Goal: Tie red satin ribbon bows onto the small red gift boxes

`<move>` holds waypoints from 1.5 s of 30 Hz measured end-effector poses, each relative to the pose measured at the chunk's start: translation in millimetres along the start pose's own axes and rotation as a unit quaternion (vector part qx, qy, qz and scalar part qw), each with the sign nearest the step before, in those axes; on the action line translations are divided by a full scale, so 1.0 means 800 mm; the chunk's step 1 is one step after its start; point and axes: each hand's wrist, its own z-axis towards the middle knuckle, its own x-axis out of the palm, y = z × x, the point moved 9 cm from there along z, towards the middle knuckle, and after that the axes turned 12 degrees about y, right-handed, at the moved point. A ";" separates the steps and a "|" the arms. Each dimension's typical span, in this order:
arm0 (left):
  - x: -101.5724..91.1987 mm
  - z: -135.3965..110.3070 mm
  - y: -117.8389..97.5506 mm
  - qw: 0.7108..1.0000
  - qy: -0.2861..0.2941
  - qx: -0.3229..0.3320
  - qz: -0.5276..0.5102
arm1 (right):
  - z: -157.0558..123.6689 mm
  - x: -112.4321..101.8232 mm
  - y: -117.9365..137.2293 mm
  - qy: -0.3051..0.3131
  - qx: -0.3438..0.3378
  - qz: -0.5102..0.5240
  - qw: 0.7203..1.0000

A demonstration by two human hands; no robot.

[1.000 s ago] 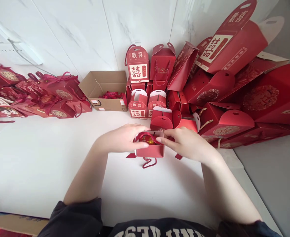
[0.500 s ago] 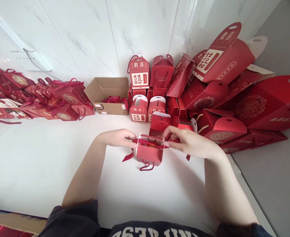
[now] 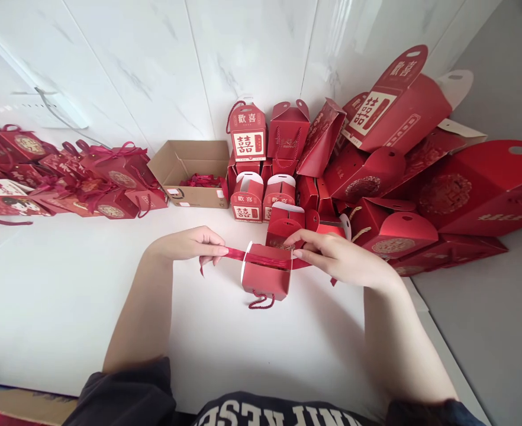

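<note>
A small red gift box (image 3: 265, 278) stands on the white table (image 3: 65, 296) in front of me, with a red cord handle hanging at its front. A red ribbon (image 3: 238, 255) runs across the top of the box. My left hand (image 3: 190, 245) pinches the ribbon's left end, pulled out to the left of the box. My right hand (image 3: 332, 254) pinches the ribbon's other end at the box's right edge. The ribbon is stretched taut between both hands.
An open cardboard carton (image 3: 190, 171) holding red ribbons sits at the back by the tiled wall. Ribbon-tied red boxes (image 3: 87, 183) lie in a row at the left. Small and large open red gift boxes (image 3: 376, 171) are piled at the back right, up to the table's right edge.
My hands were together over the box top; they have drawn apart. The left hand moved left, pulling the ribbon out straight across the box.
</note>
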 end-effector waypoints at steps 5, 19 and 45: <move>-0.013 -0.014 -0.011 0.997 -0.072 0.021 0.001 | -0.018 -0.018 0.003 -0.038 -0.060 0.045 0.996; 0.015 0.005 -0.128 0.975 -0.147 0.160 0.040 | 0.025 -0.006 0.059 -0.006 -0.225 0.312 0.923; 0.015 0.020 -0.146 0.895 -0.143 0.339 -0.251 | 0.008 -0.053 0.082 -0.273 -0.342 0.282 0.854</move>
